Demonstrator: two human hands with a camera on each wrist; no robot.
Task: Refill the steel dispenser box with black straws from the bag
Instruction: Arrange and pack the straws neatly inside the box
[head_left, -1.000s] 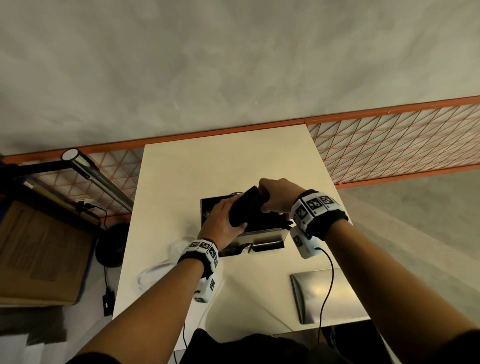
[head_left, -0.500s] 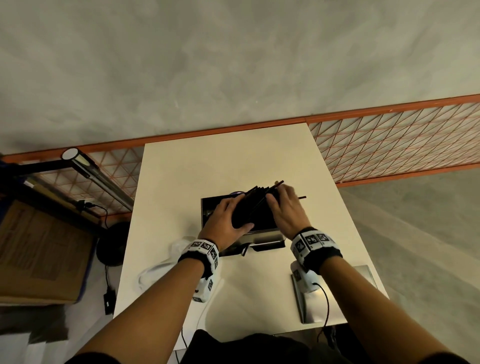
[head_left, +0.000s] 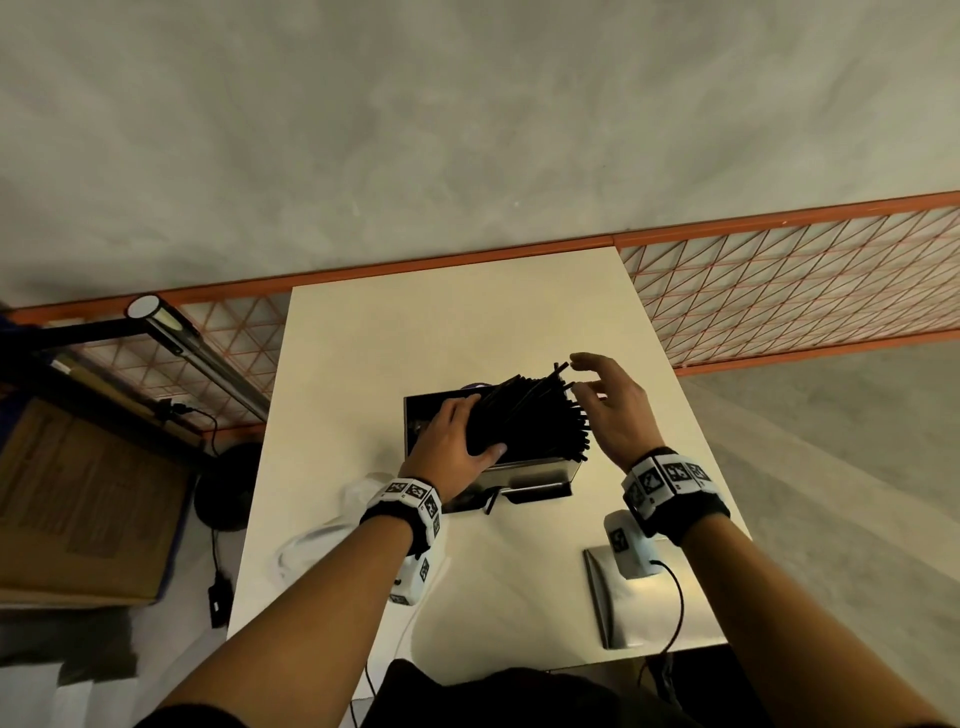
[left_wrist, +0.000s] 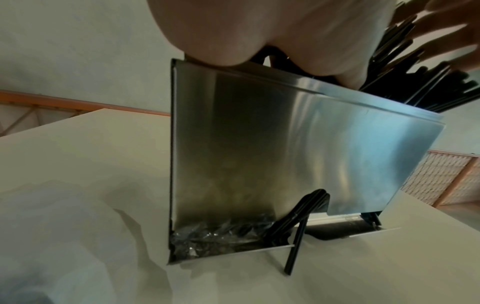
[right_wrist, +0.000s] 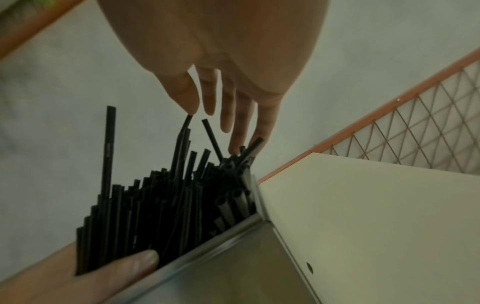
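Note:
A steel dispenser box (head_left: 540, 470) (left_wrist: 285, 148) (right_wrist: 233, 267) stands open-topped in the middle of the white table (head_left: 467, 322). A thick bundle of black straws (head_left: 524, 421) (right_wrist: 155, 205) leans out of its top toward the right. My left hand (head_left: 457, 441) grips the bundle's left side, thumb (right_wrist: 130, 265) in front. My right hand (head_left: 613, 405) (right_wrist: 221, 102) hovers at the straw tips with straight, spread fingers touching a few ends. A couple of loose straws (left_wrist: 296, 242) poke from the tray slot at the box's base. The crumpled clear bag (head_left: 322, 535) (left_wrist: 64, 236) lies left of the box.
A steel lid (head_left: 623, 597) lies flat near the table's front right edge. Orange mesh fencing (head_left: 805, 291) runs behind the table. A cardboard box (head_left: 88, 499) and a lamp arm (head_left: 197, 358) sit off the table's left side.
My right hand let go of the bundle and moved to the right end, its fingers now spread at the tips. The straws have fanned out and tilted right while the left hand kept its grip.

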